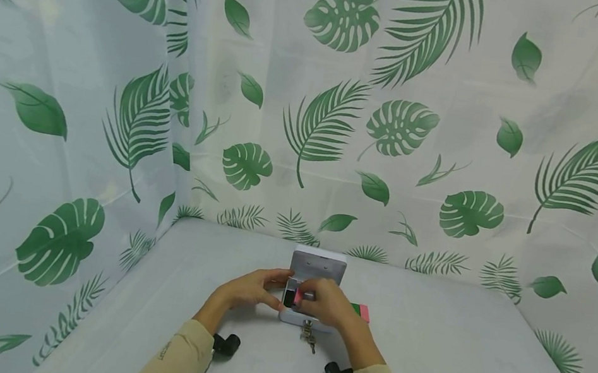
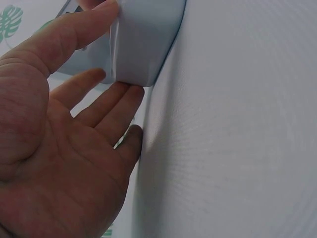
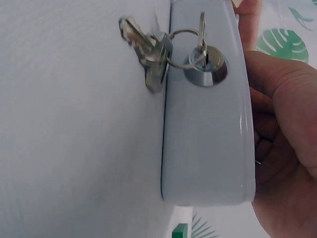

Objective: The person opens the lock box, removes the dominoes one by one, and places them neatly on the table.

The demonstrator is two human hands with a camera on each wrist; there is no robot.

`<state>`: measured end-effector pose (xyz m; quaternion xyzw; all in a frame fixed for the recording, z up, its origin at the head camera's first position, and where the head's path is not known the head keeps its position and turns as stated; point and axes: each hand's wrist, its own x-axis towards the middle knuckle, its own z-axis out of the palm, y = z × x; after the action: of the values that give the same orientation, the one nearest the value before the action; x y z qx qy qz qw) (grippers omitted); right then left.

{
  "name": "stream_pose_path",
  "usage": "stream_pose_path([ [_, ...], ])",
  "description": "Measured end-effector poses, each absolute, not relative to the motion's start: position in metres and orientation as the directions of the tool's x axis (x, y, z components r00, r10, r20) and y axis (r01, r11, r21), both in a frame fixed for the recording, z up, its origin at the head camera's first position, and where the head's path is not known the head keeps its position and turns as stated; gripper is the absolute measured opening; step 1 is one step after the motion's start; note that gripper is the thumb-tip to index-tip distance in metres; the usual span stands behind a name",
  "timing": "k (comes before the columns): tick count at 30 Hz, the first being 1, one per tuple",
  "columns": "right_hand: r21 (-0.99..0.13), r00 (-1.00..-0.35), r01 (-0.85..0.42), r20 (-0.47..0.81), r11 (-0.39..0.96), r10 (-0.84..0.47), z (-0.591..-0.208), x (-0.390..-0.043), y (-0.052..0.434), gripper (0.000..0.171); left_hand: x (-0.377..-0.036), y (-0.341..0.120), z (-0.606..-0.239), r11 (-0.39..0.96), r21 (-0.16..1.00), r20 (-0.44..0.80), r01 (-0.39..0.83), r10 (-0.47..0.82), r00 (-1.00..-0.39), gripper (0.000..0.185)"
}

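Observation:
A small white metal lock box (image 1: 309, 320) stands on the table with its lid (image 1: 318, 264) raised. My left hand (image 1: 253, 288) holds the box at its left side, thumb at the front corner and fingers toward the back. Over the box's interior, my right hand (image 1: 325, 302) pinches a small pink item (image 1: 298, 296) whose kind is mostly hidden by the fingers. A black piece (image 1: 289, 298) sits beside it at the left inside the box. Keys (image 3: 153, 57) hang on a ring from the front lock (image 3: 208, 67), one key inserted in it.
A flat green and pink item (image 1: 363, 312) lies on the table just right of the box, partly behind the right hand. The white-covered table (image 1: 452, 361) meets a leaf-patterned curtain (image 1: 338, 154) at the back and left.

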<state>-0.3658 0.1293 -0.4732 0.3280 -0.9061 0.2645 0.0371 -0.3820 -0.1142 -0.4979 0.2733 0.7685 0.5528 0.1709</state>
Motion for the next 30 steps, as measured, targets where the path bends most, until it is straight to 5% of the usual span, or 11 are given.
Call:
stream_pose_path([
  [30,-0.496,-0.826,-0.561,0.292,0.663,-0.482,-0.464,-0.363,0.155,0.017,-0.382,-0.113,-0.498,0.26,0.943,0.019,0.21,0.585,-0.811,0.091],
])
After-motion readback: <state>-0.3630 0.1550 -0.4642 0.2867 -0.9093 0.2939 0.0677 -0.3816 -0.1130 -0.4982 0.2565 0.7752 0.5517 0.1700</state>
